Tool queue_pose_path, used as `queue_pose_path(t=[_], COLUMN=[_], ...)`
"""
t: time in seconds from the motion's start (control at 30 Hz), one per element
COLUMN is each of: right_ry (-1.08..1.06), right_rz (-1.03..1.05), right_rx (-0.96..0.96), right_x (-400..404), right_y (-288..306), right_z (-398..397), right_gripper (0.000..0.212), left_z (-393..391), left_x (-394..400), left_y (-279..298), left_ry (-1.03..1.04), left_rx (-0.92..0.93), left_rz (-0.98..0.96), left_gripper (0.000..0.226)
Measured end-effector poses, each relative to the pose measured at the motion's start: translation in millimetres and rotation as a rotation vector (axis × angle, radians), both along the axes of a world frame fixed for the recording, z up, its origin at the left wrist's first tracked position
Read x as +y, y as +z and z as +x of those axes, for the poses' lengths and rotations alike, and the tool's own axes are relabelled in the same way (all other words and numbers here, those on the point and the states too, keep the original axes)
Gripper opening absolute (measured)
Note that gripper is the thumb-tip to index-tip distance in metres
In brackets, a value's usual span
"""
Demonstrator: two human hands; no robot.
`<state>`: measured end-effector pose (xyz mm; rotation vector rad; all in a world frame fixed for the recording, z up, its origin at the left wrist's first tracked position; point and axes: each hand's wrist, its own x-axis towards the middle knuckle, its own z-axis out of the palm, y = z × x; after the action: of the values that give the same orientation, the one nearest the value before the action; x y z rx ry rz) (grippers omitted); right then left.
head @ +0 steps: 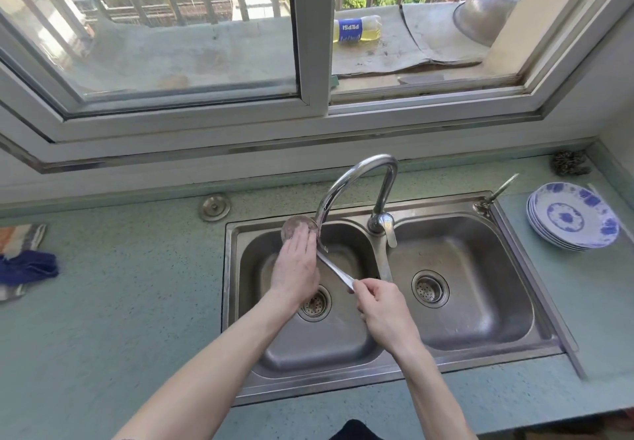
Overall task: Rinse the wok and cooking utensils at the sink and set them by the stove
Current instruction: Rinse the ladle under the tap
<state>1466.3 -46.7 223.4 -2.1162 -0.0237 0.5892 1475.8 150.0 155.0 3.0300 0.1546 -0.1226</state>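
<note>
Metal ladle (329,261) over the left basin of the double sink (535,302), bowl up under the faucet (360,179) spout. Right hand (384,309) pinches the handle end, fingers curled round it. Left hand (295,268) lies flat, fingers straight, pressing the ladle bowl; holds nothing. Blue-patterned plates (573,216) stacked right of the sink. Cloths (24,261) far left of the sink. Pepsi bottle (356,29) on the ledge beyond the sink, outside the window.

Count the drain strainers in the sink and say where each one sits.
2. One drain strainer sits in the floor of the left basin, partly covered by the left hand. The other sits in the middle of the right basin, fully in view.
</note>
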Motion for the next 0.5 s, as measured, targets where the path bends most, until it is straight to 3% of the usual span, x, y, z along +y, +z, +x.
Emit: queue_pose_path(t=[0.2, 0.33, 0.5], right_ry=[0.018, 0.047, 0.097], right_rz=[-0.095, -0.175, -0.269], right_rx=[-0.086, -0.172, -0.318], right_x=[5, 1, -4], right_y=[-10, -13, -8], right_z=[-12, -13, -16], right_gripper=[0.037, 0.029, 0.025], left_z=[-19, -31, -21], left_x=[-43, -60, -69], left_y=[-13, -5, 6], left_ry=[0.318, 0.469, 0.892], left_rx=[-0.029, -0.030, -0.149], left_rz=[-0.433, -0.899, -1.406], left_gripper=[0.071, 0.072, 0.044])
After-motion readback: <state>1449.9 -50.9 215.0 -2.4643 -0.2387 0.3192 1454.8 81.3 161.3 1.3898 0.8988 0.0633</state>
